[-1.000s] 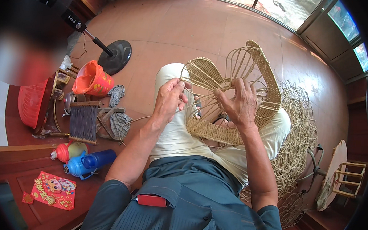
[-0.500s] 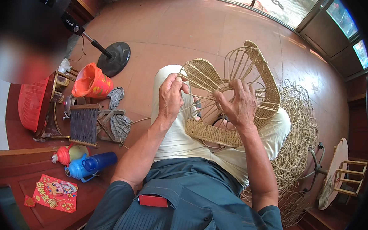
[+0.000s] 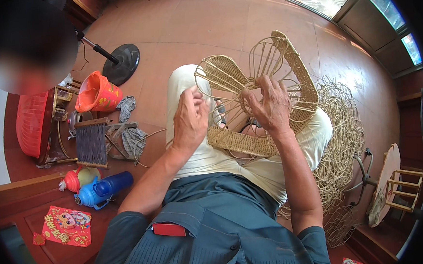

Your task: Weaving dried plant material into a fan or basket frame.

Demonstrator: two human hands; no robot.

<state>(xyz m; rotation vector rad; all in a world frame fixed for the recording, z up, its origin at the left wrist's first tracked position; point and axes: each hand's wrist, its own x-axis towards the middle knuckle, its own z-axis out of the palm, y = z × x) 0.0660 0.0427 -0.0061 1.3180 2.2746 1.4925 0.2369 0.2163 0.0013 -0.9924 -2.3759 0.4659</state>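
A tan woven rush piece (image 3: 305,87) with bare looped spokes and curved woven panels rests across my knees. My right hand (image 3: 273,109) grips it at the centre where the spokes meet, fingers bent over them. My left hand (image 3: 191,118) is by its left looped panel (image 3: 224,70), just below the outer loop, with fingers curled; whatever they may hold is hidden. A loose heap of cord (image 3: 344,158) lies beside my right knee, and a thin strand trails off to the left of my legs.
At left are a fan base (image 3: 120,62), red bucket (image 3: 95,95), red plastic basket (image 3: 32,128), small strapped stool (image 3: 91,144) and flasks (image 3: 103,187). Right stand a round board (image 3: 388,169), metal stand (image 3: 364,176) and small wooden frame (image 3: 401,190). A glazed door is at the upper right.
My left hand has left the outer loop of the left panel, dropping lower and a little left. My right hand stays on the centre. The whole view has shifted slightly.
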